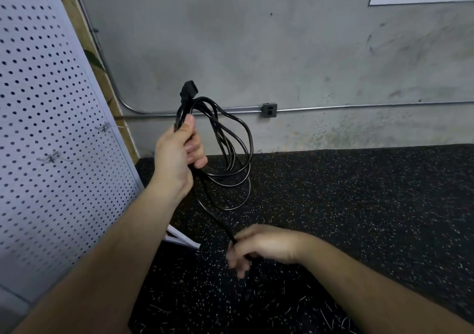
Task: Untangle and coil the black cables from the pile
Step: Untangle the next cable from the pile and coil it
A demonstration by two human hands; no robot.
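Up in the air, left grip: left grip (179, 154) is raised, fingers and thumb wrapped tight round the bunched top of the black rubber power cable (182, 109)
Cable: a few loose loops dangle to the right of that grip, with the moulded black plug (190, 88) poking up above the thumb
Right grip: right grip (264, 246) is lower down and kinda blurry, closed on the tail running down from the loops
Floor: black speckled rubber floor (359, 205) underneath
Background: grey concrete wall (256, 51), grey outlet box (269, 109), white pegboard panel (38, 102) off to the left
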